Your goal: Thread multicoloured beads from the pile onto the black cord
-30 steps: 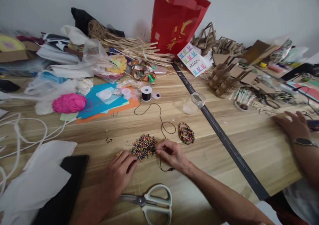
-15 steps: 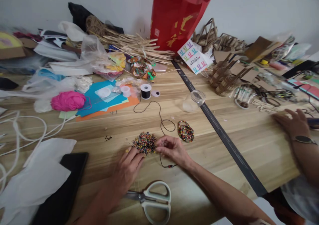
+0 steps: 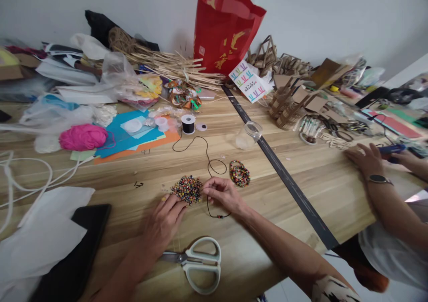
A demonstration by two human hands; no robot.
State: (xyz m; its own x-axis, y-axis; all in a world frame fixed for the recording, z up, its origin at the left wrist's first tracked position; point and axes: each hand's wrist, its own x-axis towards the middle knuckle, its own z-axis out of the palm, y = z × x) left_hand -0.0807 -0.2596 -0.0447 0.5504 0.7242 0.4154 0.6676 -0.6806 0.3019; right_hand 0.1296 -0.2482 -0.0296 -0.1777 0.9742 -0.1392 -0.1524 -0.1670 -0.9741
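"Where are the beads (image 3: 187, 189)?"
"Heaped on the counter (image 3: 130, 217), touching the left hand (image 3: 164, 216), its fingers loosely open."
"Right hand (image 3: 223, 193)?"
"Thumb and 1 finger pinching, apparently on the black cord (image 3: 207, 153)."

one bead pile (image 3: 186, 189), one red bag (image 3: 224, 30)

Pale sleeve (image 3: 334, 289), dark print, bare forearms (image 3: 267, 235)
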